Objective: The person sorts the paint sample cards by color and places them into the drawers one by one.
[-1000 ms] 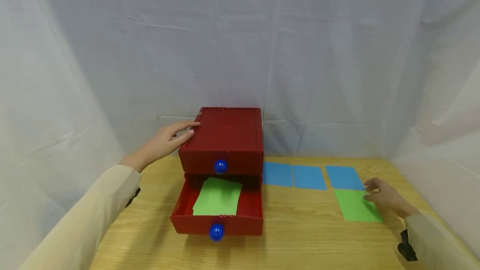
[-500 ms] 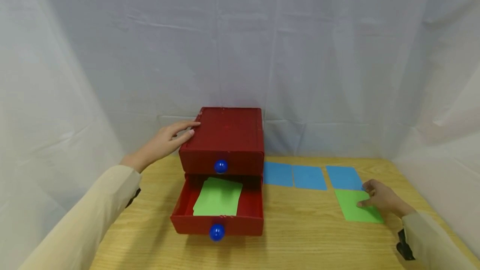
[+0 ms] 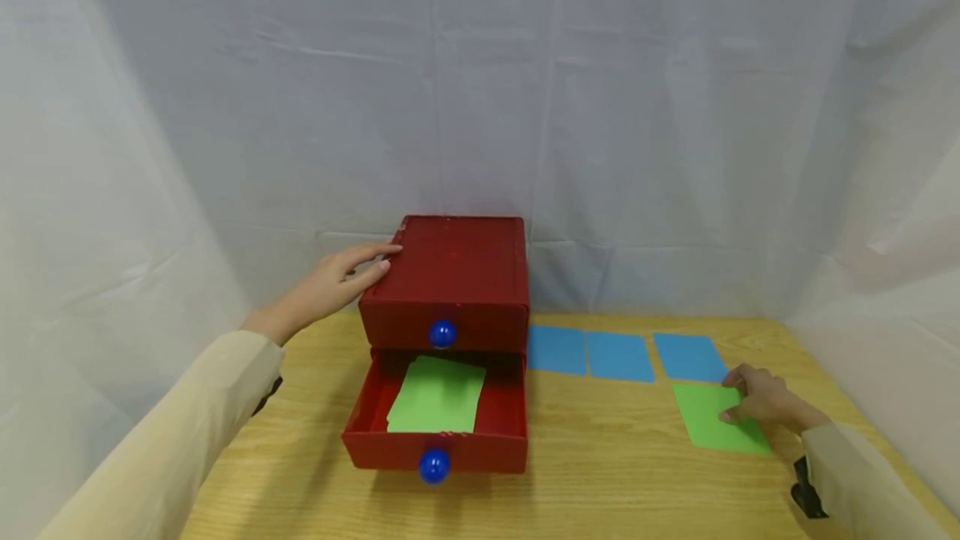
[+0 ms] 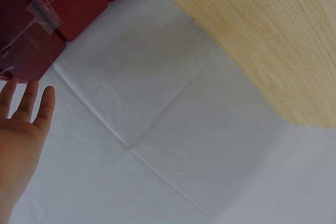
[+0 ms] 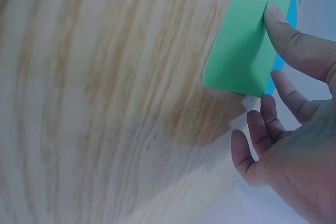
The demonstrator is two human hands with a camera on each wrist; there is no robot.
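A red two-drawer box stands on the wooden table. Its top drawer is closed, and its lower drawer is pulled out with a green card inside. Each drawer front has a blue knob. My left hand rests with straight fingers on the box's top left edge; the left wrist view shows the left hand flat beside the red box. My right hand lies over the right part of a green card on the table. In the right wrist view the thumb presses on the green card, the other fingers loose past its edge.
Three blue cards lie in a row on the table right of the box, just behind the green one. White cloth hangs behind and on both sides. Bare wood lies in front of the cards.
My right hand has come down from the green card's far right corner onto its right part, thumb now on the card. The left hand and the box have not moved.
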